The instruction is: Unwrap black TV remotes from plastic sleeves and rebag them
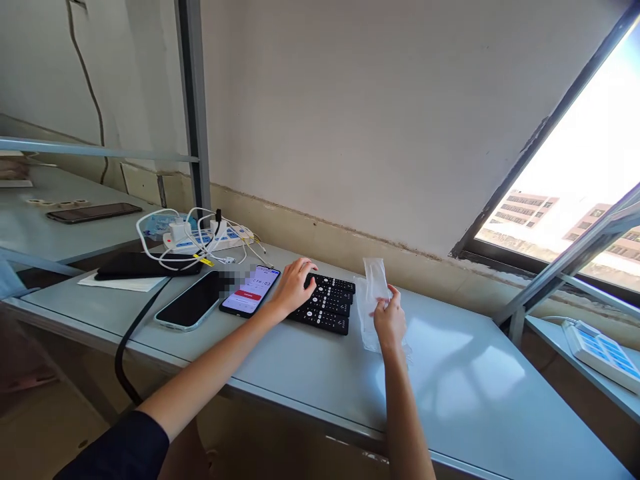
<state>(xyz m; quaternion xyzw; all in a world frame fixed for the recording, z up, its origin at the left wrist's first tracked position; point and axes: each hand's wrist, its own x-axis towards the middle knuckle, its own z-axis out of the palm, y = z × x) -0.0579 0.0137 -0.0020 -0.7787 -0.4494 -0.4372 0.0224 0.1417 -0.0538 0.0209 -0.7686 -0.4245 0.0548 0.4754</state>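
Observation:
Several black remote controls (326,308) lie side by side on the desk, with small pale buttons and markings. My left hand (296,288) rests at their left ends, fingers bent and the thumb apart from them. It grips nothing that I can see, though its palm side is hidden. Just right of the remotes, my right hand (391,319) pinches a clear plastic bag (375,280) between thumb and fingers. The bag's top stands up above the hand. More thin plastic lies on the desk beneath it.
Left of the remotes lie a lit phone (250,291), a dark phone (189,301) and a black flat object (145,264). Behind them sits a power strip (235,236) with tangled white cables (193,230). A metal post (194,107) rises at the desk's back edge.

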